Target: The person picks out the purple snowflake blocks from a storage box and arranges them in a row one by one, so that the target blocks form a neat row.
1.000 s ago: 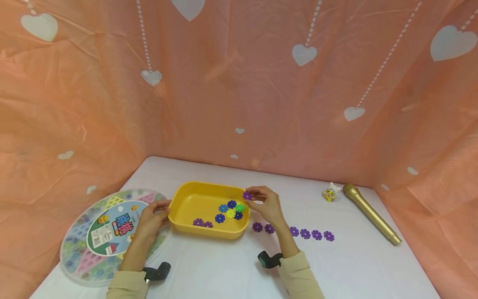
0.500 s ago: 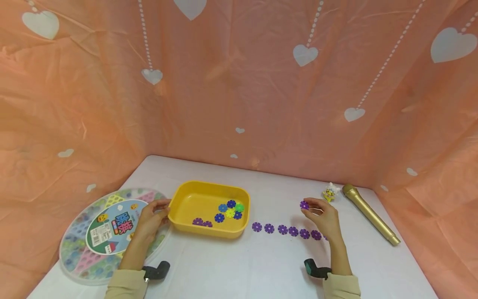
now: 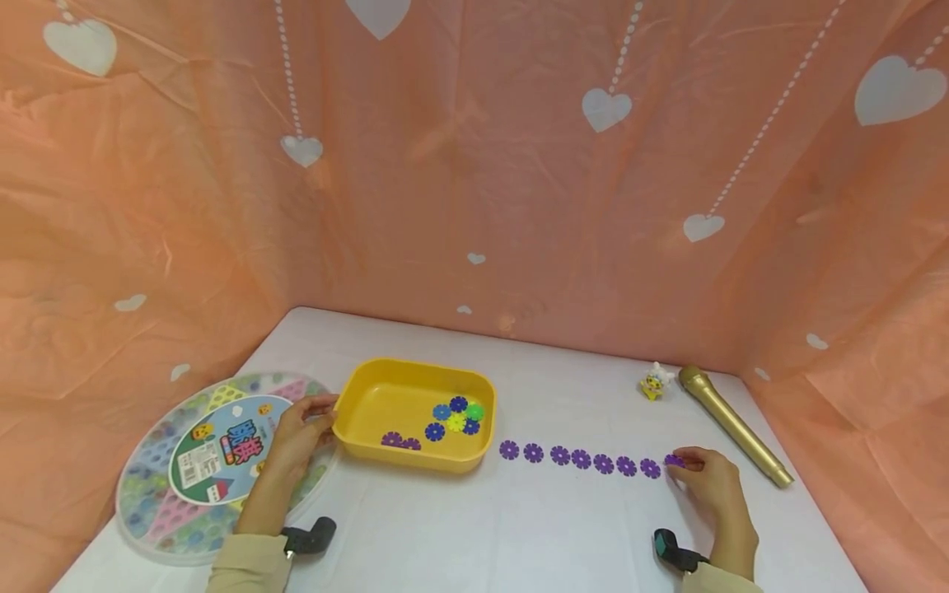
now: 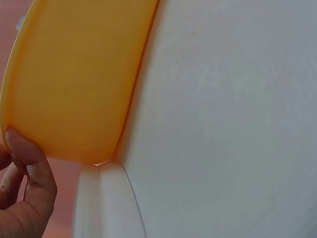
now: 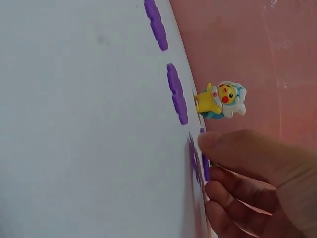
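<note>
Purple flower discs [image 3: 580, 459] line the white table [image 3: 474, 535], seven down; the right hand [image 3: 712, 482] pinches an eighth disc [image 3: 673, 460] at the row's end. Two purple ones wait in the yellow tray [image 3: 371, 403], its rim gripped by the left hand [image 3: 296, 432].

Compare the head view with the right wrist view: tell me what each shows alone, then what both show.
Only the head view shows the yellow tray, the left hand at its rim, the round game board and the gold microphone. Only the right wrist view shows the thumb and fingers pinching the purple piece. Both show the right hand, the purple row and the small figure.
</note>
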### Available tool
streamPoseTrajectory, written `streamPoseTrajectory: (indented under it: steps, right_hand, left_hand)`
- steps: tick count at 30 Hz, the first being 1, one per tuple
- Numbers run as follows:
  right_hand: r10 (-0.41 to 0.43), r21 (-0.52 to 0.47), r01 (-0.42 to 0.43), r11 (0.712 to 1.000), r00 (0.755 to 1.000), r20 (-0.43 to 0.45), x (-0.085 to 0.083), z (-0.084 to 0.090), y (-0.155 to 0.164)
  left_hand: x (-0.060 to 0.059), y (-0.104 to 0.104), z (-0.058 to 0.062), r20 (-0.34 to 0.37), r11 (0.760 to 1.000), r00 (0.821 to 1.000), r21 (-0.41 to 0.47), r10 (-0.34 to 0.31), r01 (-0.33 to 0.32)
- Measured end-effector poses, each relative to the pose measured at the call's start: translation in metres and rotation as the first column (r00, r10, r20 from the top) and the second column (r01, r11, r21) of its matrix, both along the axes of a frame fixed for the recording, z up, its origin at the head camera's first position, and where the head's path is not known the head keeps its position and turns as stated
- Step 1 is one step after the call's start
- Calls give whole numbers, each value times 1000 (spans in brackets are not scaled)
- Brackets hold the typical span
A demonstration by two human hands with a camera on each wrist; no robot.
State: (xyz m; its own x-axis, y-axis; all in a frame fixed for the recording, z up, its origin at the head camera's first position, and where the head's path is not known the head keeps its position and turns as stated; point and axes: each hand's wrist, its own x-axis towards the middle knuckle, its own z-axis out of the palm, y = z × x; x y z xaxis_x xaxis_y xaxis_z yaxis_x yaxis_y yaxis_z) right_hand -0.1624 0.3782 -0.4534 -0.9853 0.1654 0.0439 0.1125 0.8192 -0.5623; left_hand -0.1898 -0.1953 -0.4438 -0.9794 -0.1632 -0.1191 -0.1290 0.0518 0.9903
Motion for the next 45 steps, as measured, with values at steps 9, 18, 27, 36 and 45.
streamPoseTrajectory:
  steps: [9, 18, 27, 36, 45]
  right_hand:
    - [28, -7, -28, 1000, 997, 67, 0, 0, 2]
    - [57, 19, -55, 998, 994, -88, -6, 17, -19]
    - [210, -400, -410, 819, 865, -456, -51, 49, -133]
    - [485, -522, -605, 601, 796, -363, -71, 53, -269]
    - [669, -436, -662, 609, 725, -167, -85, 12, -337]
  left_hand:
    - [0, -1, 1, 10, 1000, 1000, -3, -6, 6]
    - [1, -1, 1, -11, 1000, 1000, 9, -6, 7]
    - [1, 0, 1, -26, 1000, 1000, 10, -11, 11]
    - [-1, 0, -1, -8, 1000, 1000, -3, -3, 3]
    - [1, 0, -1, -7, 1000, 1000, -12, 1, -1]
